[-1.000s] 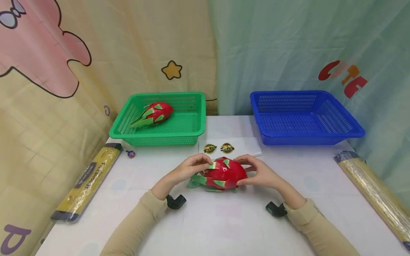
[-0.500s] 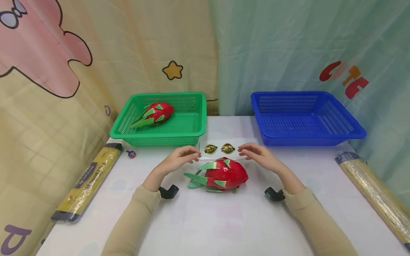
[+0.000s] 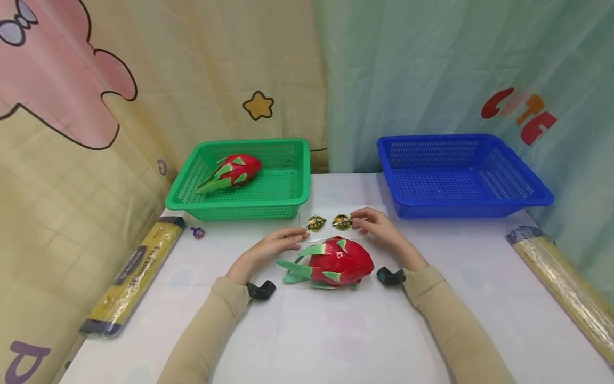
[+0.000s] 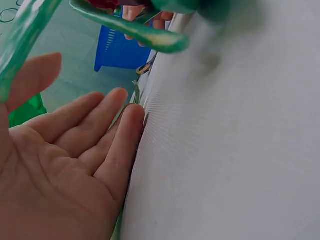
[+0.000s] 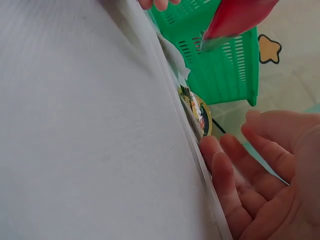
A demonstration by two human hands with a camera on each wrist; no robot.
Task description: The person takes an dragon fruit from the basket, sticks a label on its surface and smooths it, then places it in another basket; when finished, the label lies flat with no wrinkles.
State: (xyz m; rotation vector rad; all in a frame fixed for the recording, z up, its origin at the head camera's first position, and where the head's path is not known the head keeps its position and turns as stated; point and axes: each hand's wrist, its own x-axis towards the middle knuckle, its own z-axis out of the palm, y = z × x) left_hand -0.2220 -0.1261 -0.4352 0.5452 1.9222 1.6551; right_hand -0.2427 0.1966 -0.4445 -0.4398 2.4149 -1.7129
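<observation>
A red dragon fruit (image 3: pixel 340 261) with green leaf tips lies on the table in the head view, between my forearms. Just beyond it is a flat white sheet (image 3: pixel 329 228) bearing a left round badge (image 3: pixel 316 223) and a right round badge (image 3: pixel 342 222), both gold and black. My left hand (image 3: pixel 275 245) lies low at the sheet's left edge, fingers extended and holding nothing. On the other side, my right hand (image 3: pixel 381 226) has relaxed fingers, fingertips right at the right badge. In the right wrist view its thumb stands apart from the fingers (image 5: pixel 225 175).
A green basket (image 3: pixel 240 205) with another dragon fruit (image 3: pixel 237 169) inside stands at back left; a blue basket (image 3: pixel 472 202) is at back right. Spaghetti packs (image 3: pixel 136 274) (image 3: pixel 558 288) flank the table. A small wrapped lollipop (image 3: pixel 198 232) lies near the green basket.
Both hands have let go of the dragon fruit and moved past it to either side of the white sheet. Over the last half second they lowered and drew inward toward the badges.
</observation>
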